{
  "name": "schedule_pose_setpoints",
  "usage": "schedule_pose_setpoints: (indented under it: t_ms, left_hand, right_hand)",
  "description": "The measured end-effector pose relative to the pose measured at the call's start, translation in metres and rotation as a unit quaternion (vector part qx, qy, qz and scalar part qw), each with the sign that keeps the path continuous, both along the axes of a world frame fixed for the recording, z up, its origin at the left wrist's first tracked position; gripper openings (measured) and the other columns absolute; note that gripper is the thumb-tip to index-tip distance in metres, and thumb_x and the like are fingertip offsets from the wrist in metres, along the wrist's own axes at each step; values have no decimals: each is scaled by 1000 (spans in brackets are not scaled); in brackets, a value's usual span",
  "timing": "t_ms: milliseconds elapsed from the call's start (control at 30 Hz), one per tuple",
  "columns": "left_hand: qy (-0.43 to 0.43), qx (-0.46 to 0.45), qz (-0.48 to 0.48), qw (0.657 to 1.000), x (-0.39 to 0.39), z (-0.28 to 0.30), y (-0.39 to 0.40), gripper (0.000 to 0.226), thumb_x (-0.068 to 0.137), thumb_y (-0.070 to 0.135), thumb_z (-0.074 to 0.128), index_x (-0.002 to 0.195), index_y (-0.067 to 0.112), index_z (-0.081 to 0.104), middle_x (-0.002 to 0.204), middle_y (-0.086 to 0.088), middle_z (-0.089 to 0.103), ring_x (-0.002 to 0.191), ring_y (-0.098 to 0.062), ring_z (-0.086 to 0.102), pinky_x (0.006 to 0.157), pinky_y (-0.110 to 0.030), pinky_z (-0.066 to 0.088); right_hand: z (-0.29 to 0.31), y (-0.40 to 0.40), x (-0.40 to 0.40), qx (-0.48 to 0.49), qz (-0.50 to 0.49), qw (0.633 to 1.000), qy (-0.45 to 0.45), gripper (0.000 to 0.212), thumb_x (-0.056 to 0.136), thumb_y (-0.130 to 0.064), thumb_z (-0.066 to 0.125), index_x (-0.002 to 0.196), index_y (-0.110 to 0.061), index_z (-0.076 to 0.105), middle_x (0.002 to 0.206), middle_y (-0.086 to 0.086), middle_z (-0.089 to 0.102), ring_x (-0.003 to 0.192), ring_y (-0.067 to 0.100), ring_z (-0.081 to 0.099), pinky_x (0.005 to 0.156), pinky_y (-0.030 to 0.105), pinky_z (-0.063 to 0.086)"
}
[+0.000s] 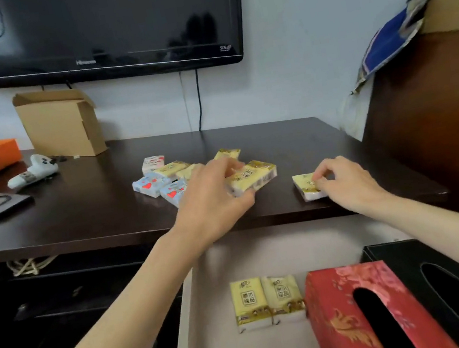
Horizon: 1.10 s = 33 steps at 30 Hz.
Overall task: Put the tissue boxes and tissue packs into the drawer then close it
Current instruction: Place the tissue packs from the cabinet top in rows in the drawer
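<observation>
Left hand point(214, 199) clamps its grip on a yellow pack point(253, 176), right hand point(345, 181) pinches a lone pack point(307, 186) at the desk point(91, 209) edge: lift both cleanly, drop them beside the packs in the open drawer point(220, 342).

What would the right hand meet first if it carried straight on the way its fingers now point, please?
The right hand points left and slightly away, its fingertips already on a single yellow tissue pack. Beyond that, it would probably reach the yellow pack under the left hand, though depth is unclear.
</observation>
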<state>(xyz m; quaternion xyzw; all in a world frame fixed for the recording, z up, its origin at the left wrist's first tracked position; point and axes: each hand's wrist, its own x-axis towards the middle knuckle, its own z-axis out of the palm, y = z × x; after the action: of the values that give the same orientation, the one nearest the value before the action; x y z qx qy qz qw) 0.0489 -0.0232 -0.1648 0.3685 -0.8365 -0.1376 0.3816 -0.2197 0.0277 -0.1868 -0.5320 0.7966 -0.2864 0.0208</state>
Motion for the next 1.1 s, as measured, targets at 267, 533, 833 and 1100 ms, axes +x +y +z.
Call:
schedule_pose_setpoints:
  t_ms: [267, 533, 833, 1100]
  left_hand:
    - [-177, 58, -52, 981, -47, -8, -22, 58, 81, -3, 60, 132, 23, 57, 133, -2, 58, 128, -23, 47, 98, -33, 40]
    - [-197, -68, 54, 977, -57, -17, -17, 32, 86, 46, 46, 97, 20, 62, 110, 0, 59, 109, -24, 52, 80, -40, 45]
    - [-228, -15, -10, 973, -61, -17, -17, 33, 72, 57, 65, 77, 27, 52, 85, 8, 57, 85, -19, 54, 58, -31, 34]
    - [-231, 106, -136, 957, -7, 5, 32, 29, 70, 48, 79, 86, 32, 61, 100, 13, 59, 92, -4, 56, 74, -24, 47]
  right_hand:
    - [0, 17, -22, 3, 86, 995, 48, 14, 96, -29, 62, 103, -32, 74, 129, -5, 57, 122, 18, 56, 95, 40, 49]
    - [3, 12, -37, 71, 188, 975, -100, 66, 94, -31, 66, 154, -36, 40, 155, -20, 35, 142, 2, 27, 109, 29, 28]
    - [1, 9, -40, 62, 228, 970, -53, 38, 82, -50, 80, 116, -37, 71, 125, -19, 60, 113, 1, 57, 83, 18, 39]
    - [6, 33, -10, -12, 180, 984, 2, 50, 68, -65, 76, 112, -41, 70, 107, -21, 68, 98, -6, 61, 77, 21, 45]
